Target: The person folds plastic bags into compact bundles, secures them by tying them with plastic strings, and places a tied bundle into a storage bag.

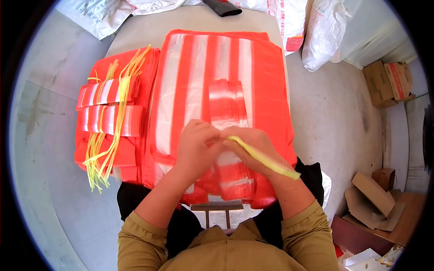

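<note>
The beige surface [181, 20] is largely covered by a stack of striped red plastic [165, 104]; white sacks [323, 36] are seen at far right, cardboard boxes [382, 92] farther right. On the stack, a folded bundle [226, 99] is partly hidden beneath the right hand [254, 139], by which a yellow strip [266, 161] is gripped. The left hand [199, 142] is curled alongside; whether anything is grasped cannot be told.

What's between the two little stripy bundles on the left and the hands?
The head view shows an edge of the smaller red stack, then the left side of the big red-and-white pile.
</note>
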### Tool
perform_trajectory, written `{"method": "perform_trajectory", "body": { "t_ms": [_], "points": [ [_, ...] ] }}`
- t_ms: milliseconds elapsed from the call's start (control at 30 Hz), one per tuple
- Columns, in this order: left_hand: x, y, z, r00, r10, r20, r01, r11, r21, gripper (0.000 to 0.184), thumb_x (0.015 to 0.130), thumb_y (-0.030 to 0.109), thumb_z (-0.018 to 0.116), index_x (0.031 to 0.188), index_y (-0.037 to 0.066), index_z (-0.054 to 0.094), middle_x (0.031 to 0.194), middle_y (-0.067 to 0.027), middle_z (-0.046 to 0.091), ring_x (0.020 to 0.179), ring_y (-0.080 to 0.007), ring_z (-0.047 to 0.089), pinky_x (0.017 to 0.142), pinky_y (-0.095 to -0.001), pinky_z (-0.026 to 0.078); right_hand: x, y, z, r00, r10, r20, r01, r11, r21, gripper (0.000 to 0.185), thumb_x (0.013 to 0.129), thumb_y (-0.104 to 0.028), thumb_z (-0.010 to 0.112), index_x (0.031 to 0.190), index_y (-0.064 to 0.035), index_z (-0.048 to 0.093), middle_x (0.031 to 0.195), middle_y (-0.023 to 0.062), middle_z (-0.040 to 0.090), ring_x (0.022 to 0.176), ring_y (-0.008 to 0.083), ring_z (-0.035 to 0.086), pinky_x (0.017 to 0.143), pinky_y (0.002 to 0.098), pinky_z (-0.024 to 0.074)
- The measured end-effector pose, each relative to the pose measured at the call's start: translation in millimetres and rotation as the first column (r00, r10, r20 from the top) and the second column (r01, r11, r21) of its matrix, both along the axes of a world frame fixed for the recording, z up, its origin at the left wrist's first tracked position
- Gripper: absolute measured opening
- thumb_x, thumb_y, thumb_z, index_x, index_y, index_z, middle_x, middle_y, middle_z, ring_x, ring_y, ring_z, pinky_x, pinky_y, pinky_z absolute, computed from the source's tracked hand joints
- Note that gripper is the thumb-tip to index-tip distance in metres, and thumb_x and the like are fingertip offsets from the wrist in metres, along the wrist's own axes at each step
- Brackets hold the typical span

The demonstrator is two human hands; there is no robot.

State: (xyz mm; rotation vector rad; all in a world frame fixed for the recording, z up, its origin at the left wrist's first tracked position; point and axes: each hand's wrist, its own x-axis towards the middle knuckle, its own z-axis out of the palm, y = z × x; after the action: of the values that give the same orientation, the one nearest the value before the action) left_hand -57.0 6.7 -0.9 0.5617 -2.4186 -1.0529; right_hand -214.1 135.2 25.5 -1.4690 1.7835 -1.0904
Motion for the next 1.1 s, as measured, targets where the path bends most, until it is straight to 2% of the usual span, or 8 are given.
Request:
{"method": "perform_trajectory", "body": {
  "t_ms": [100, 200, 400, 500, 800, 900, 1000, 1100],
  "points": [
    [-1, 2, -18, 0.993, 0.107, -0.052, -0.078, 0.915, 0.395, 0.013, 0.087, 0.010, 0.085, 0.095, 0.004, 0.076, 0.096, -0.0049, 0.069, 0.088, -0.0167, 0.063, 0.077, -0.0312, 0.050, 1, 1, -4, 0.952, -0.125, 0.278, 0.093, 0.988, 0.123, 0.018, 0.092, -0.007, 0.069, 0.110, -0.0065, 0.066, 0.100, 0.0123, 0.070, 0.088, 0.0354, 0.068, 0.076, 0.0434, 0.0547],
    [0, 4, -7, 0.992, 0.126, 0.004, -0.115, 0.893, 0.435, 0.011, 0.093, 0.010, 0.082, 0.095, 0.002, 0.074, 0.093, -0.0028, 0.066, 0.086, -0.0115, 0.061, 0.075, -0.0282, 0.049, -4, -1, -6, 0.988, -0.017, -0.153, 0.001, 0.994, -0.105, 0.021, 0.088, -0.005, 0.070, 0.108, -0.0070, 0.066, 0.096, 0.0102, 0.068, 0.088, 0.0326, 0.067, 0.074, 0.0431, 0.0549],
    [-2, 6, 2, 0.999, 0.051, -0.003, -0.049, 0.984, 0.169, 0.012, 0.090, 0.007, 0.081, 0.093, 0.001, 0.071, 0.090, -0.0078, 0.065, 0.083, -0.0212, 0.062, 0.074, -0.0336, 0.050, 2, -4, -13, 0.875, -0.115, -0.470, -0.020, 0.962, -0.273, 0.027, 0.084, -0.003, 0.069, 0.110, -0.0080, 0.069, 0.100, 0.0079, 0.068, 0.093, 0.0299, 0.067, 0.076, 0.0416, 0.0563],
    [-3, 5, 2, 0.999, -0.019, -0.032, 0.019, 1.000, 0.022, 0.013, 0.086, 0.006, 0.082, 0.092, 0.003, 0.071, 0.088, -0.0103, 0.065, 0.084, -0.0275, 0.061, 0.074, -0.0380, 0.050, 3, -5, -13, 0.871, -0.169, -0.461, 0.005, 0.942, -0.336, 0.026, 0.083, 0.003, 0.071, 0.108, -0.0042, 0.073, 0.098, 0.0100, 0.069, 0.092, 0.0305, 0.068, 0.078, 0.0397, 0.0580],
    [0, 9, 0, 0.999, 0.009, -0.046, -0.006, 0.997, 0.074, 0.010, 0.091, 0.004, 0.075, 0.099, 0.003, 0.068, 0.090, -0.0116, 0.066, 0.085, -0.0287, 0.063, 0.075, -0.0380, 0.051, -4, -1, -19, 0.975, -0.104, -0.198, 0.064, 0.978, -0.199, 0.023, 0.089, -0.001, 0.070, 0.112, -0.0014, 0.072, 0.109, 0.0130, 0.069, 0.101, 0.0307, 0.068, 0.083, 0.0402, 0.0575],
    [0, 11, 1, 0.998, 0.062, 0.021, -0.064, 0.988, 0.142, 0.009, 0.094, 0.004, 0.073, 0.101, 0.002, 0.068, 0.092, -0.0125, 0.066, 0.085, -0.0281, 0.063, 0.075, -0.0367, 0.051, 6, 1, -7, 0.969, -0.211, 0.126, 0.211, 0.977, 0.018, 0.021, 0.090, -0.001, 0.068, 0.111, -0.0013, 0.069, 0.103, 0.0133, 0.070, 0.093, 0.0267, 0.069, 0.081, 0.0376, 0.0567],
    [-1, 12, 1, 0.996, 0.091, 0.024, -0.095, 0.972, 0.214, 0.009, 0.094, 0.011, 0.071, 0.098, 0.003, 0.068, 0.086, -0.0144, 0.067, 0.087, -0.0342, 0.064, 0.076, -0.0437, 0.051, -1, -3, -22, 0.790, -0.179, 0.586, 0.155, 0.984, 0.092, 0.021, 0.091, -0.004, 0.068, 0.112, -0.0021, 0.065, 0.098, 0.0138, 0.069, 0.083, 0.0248, 0.067, 0.078, 0.0357, 0.0553],
    [-2, 11, 0, 0.996, 0.085, 0.021, -0.087, 0.953, 0.290, 0.010, 0.094, 0.012, 0.071, 0.096, 0.003, 0.068, 0.086, -0.0142, 0.067, 0.087, -0.0339, 0.064, 0.077, -0.0436, 0.051, -1, -1, -6, 0.896, -0.179, 0.407, 0.113, 0.977, 0.180, 0.024, 0.090, -0.004, 0.067, 0.114, -0.0025, 0.061, 0.098, 0.0128, 0.067, 0.082, 0.0245, 0.065, 0.077, 0.0350, 0.0543]
  ]
}}
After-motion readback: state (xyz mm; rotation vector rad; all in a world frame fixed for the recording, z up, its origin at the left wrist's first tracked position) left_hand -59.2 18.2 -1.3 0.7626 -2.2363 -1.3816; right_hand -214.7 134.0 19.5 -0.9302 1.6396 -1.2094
